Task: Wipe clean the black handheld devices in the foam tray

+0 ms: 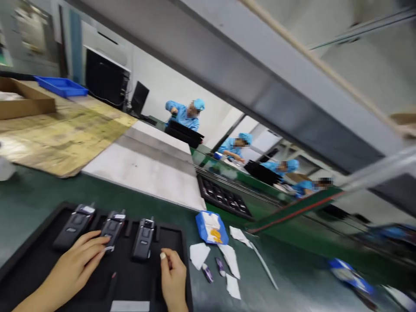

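Observation:
A black tray [169,229] lies in front of me with several black handheld devices, like radios with short antennas. My left hand [76,264] has its fingers closed over the lower part of the middle radio [113,225]; its thumb side is partly hidden. To its left sits another radio [74,225], and to its right a third radio [143,240], both lying face up. Over the tray's right side, my right hand [173,277] is curled with thumb and finger together. A small white spot shows at the thumb tip; whether anything is pinched there is unclear.
Right of the tray are a blue packet [212,227], white paper pieces [231,260], small purple tubes [208,273] and a white strip [264,264]. Another black tray [224,197] stands by the conveyor. Co-workers in blue [186,115] sit beyond. A grey shelf beam [260,82] crosses overhead.

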The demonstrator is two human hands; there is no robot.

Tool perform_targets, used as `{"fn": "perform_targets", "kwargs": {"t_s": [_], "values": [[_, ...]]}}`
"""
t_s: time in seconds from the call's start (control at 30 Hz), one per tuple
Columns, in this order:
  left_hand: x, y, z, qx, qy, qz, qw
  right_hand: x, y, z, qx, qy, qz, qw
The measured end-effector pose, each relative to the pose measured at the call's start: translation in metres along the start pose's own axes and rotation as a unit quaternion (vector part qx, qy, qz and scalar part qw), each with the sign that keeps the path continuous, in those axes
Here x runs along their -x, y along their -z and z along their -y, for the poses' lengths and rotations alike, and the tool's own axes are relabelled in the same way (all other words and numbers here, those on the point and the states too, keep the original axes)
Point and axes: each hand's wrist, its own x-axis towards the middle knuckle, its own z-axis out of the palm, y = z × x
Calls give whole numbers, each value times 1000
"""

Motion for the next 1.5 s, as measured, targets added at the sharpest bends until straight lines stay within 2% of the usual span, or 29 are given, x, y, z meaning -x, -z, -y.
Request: {"fn": "perform_targets", "kwargs": {"t_s": [0.1,0.33,0.6,0.77,0.87,1.03,1.13,1.33,1.4,1.5], "values": [[5,6,-8,-11,27,59,998,-1,1,0,2,26,35,999],[7,13,-22,-14,35,81,996,2,1,-5,21,16,30,999],[7,11,-22,6,49,43,998,1,2,-4,66,35,31,997],[7,11,-23,2,60,27,998,-3,-1,12,71,98,21,992],[7,10,-24,-13,63,25,998,-8,-11,31,59,152,43,986],[8,9,-26,-30,68,30,997,-26,-42,63,44,212,119,969],[7,9,-27,-30,61,33,997,-43,-61,72,65,208,132,967],[5,10,-28,-13,61,31,998,-79,-89,83,87,139,131,978],[5,8,-29,-10,70,26,997,-85,-94,90,82,148,127,977],[6,6,-29,-6,65,21,998,-86,-102,99,91,198,132,967]]}}
